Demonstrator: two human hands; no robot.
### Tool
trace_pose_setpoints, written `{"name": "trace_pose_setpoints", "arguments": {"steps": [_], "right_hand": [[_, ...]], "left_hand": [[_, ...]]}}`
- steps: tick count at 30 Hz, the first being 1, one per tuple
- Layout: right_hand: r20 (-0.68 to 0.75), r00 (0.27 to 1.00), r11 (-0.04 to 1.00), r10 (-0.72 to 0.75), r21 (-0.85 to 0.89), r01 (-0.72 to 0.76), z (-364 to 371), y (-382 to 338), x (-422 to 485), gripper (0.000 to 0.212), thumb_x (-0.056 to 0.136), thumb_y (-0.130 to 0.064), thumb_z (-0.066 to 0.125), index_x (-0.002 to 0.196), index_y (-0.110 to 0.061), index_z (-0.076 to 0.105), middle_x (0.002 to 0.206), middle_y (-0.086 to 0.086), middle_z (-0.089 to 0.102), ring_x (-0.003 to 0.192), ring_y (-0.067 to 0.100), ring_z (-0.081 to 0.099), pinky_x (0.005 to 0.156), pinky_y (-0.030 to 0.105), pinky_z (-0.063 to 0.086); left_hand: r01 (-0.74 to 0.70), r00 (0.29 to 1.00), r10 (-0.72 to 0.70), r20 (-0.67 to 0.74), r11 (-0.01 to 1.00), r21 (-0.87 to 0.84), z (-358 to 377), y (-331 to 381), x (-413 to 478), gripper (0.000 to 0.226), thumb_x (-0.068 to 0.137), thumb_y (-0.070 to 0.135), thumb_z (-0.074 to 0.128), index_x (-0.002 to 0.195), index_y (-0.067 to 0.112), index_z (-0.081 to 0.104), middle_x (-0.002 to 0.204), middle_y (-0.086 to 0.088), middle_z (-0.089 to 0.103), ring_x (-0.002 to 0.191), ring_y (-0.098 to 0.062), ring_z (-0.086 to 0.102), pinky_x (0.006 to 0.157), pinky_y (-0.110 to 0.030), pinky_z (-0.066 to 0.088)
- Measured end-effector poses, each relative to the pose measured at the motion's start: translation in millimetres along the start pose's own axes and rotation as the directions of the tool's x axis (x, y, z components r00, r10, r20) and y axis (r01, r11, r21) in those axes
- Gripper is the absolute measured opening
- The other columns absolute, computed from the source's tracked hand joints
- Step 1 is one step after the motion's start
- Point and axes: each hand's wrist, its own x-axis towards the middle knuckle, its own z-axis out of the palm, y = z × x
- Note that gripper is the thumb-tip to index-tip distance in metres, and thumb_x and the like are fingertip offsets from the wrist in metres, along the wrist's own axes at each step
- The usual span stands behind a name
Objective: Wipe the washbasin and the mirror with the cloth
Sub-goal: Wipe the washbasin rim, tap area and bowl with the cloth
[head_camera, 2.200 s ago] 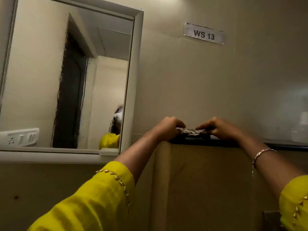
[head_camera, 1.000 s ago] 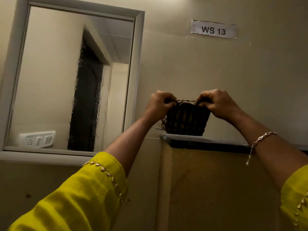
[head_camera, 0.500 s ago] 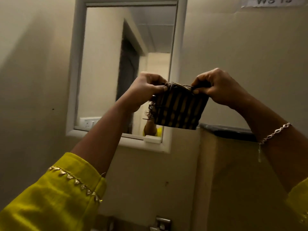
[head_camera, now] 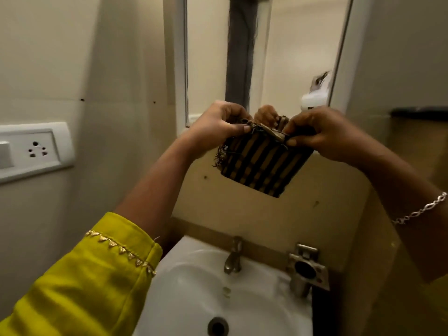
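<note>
A folded cloth with dark and tan stripes and a frayed left edge hangs in front of the wall, just under the mirror. My left hand pinches its top left corner. My right hand pinches the top right corner. Both hands are raised at the mirror's lower edge, and their reflection shows behind them. The white washbasin sits below, with a metal tap at its back and a dark drain in the bowl.
A white socket plate is on the left wall. A metal holder is fixed to the right of the tap. A brown boxed panel with a dark top ledge stands on the right. The mirror has a white frame.
Both hands lifted the cloth off the dark ledge and carried it left and down to the mirror's lower edge. The view dropped, so the washbasin and tap now show.
</note>
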Motion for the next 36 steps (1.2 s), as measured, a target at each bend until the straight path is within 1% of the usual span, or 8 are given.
{"name": "trace_pose_setpoints", "arguments": {"steps": [2, 5, 11, 17, 21, 27, 32, 36], "right_hand": [[0.051, 0.999, 0.999, 0.008, 0.033, -0.01, 22, -3, -2, 0.028, 0.081, -0.003, 0.061, 0.079, -0.03, 0.059, 0.081, -0.014, 0.052, 0.079, 0.003, 0.052, 0.072, 0.015, 0.041], [0.178, 0.983, 0.972, 0.05, 0.218, -0.089, 54, -2, -8, 0.027, 0.083, -0.001, 0.057, 0.09, -0.026, 0.061, 0.089, -0.008, 0.061, 0.089, 0.008, 0.06, 0.071, 0.02, 0.049], [0.453, 0.885, 0.73, 0.109, 0.568, -0.38, 132, -1, -22, 0.045, 0.071, -0.003, 0.067, 0.115, -0.01, 0.058, 0.106, 0.009, 0.069, 0.098, 0.019, 0.067, 0.084, 0.031, 0.055], [0.427, 0.823, 0.552, 0.374, 0.611, -0.567, 213, -4, -39, 0.019, 0.086, -0.002, 0.056, 0.101, -0.012, 0.061, 0.093, 0.008, 0.071, 0.079, 0.015, 0.071, 0.069, 0.025, 0.058], [0.447, 0.736, 0.439, 0.509, 0.6, -0.668, 249, -2, -51, 0.017, 0.089, -0.003, 0.052, 0.09, -0.016, 0.062, 0.084, 0.005, 0.071, 0.071, 0.013, 0.071, 0.062, 0.023, 0.056], [0.52, 0.615, 0.307, 0.594, 0.56, -0.77, 288, 8, -67, 0.016, 0.09, -0.002, 0.05, 0.09, -0.012, 0.063, 0.084, 0.011, 0.071, 0.074, 0.021, 0.07, 0.063, 0.029, 0.057], [0.564, 0.481, 0.192, 0.671, 0.495, -0.847, 314, 35, -75, 0.018, 0.089, -0.003, 0.053, 0.105, -0.005, 0.06, 0.09, 0.015, 0.07, 0.078, 0.027, 0.069, 0.062, 0.031, 0.057], [0.593, 0.436, 0.207, 0.677, 0.415, -0.886, 327, 45, -76, 0.022, 0.088, 0.003, 0.048, 0.108, -0.003, 0.057, 0.086, 0.014, 0.067, 0.075, 0.026, 0.067, 0.055, 0.027, 0.053]], "left_hand": [[0.043, 0.998, -0.043, 0.036, 0.999, 0.017, -7, -16, -8, 0.01, 0.087, 0.008, 0.055, 0.087, 0.017, 0.06, 0.091, -0.008, 0.062, 0.086, -0.018, 0.061, 0.076, -0.026, 0.053], [0.07, 0.994, -0.074, 0.083, 0.996, 0.051, -12, -36, -23, 0.011, 0.087, 0.009, 0.055, 0.085, 0.019, 0.059, 0.094, -0.006, 0.062, 0.094, -0.021, 0.06, 0.086, -0.034, 0.051], [0.07, 0.954, -0.122, 0.274, 0.979, 0.189, -12, -77, -48, 0.009, 0.09, 0.012, 0.051, 0.09, 0.016, 0.059, 0.094, -0.005, 0.062, 0.092, -0.022, 0.059, 0.085, -0.039, 0.051], [0.072, 0.922, -0.151, 0.357, 0.972, 0.224, 6, -135, -61, 0.01, 0.09, 0.007, 0.05, 0.094, 0.008, 0.059, 0.086, -0.003, 0.057, 0.084, -0.02, 0.055, 0.075, -0.029, 0.046], [0.101, 0.926, -0.176, 0.335, 0.968, 0.23, 25, -176, -77, 0.012, 0.089, 0.007, 0.052, 0.098, 0.005, 0.061, 0.088, -0.005, 0.059, 0.081, -0.017, 0.054, 0.068, -0.026, 0.043], [0.1, 0.975, -0.149, 0.167, 0.957, 0.271, 53, -233, -117, 0.019, 0.087, 0.015, 0.058, 0.104, 0.005, 0.06, 0.101, -0.013, 0.065, 0.094, -0.022, 0.058, 0.073, -0.024, 0.041], [0.104, 0.986, -0.161, 0.05, 0.814, 0.572, 63, -302, -171, 0.036, 0.091, 0.02, 0.053, 0.122, 0.003, 0.052, 0.121, -0.017, 0.058, 0.112, -0.03, 0.052, 0.093, -0.033, 0.041], [0.169, 0.962, -0.271, 0.032, 0.682, 0.712, 68, -338, -218, 0.045, 0.064, 0.019, 0.082, 0.102, 0.0, 0.065, 0.094, -0.018, 0.067, 0.085, -0.033, 0.065, 0.076, -0.037, 0.053]]}}
